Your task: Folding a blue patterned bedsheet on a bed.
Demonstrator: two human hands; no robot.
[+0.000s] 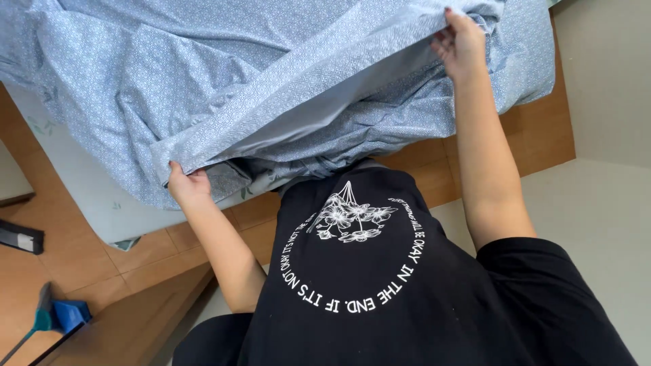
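left hand (188, 186) — grips blue sheet (271, 81) edge | right hand (462, 44) — seemingly pinching same edge

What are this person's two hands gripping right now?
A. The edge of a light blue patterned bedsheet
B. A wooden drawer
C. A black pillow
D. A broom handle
A: the left hand and the right hand each pinch the folded edge of the light blue patterned bedsheet, which is stretched between them over the mattress.
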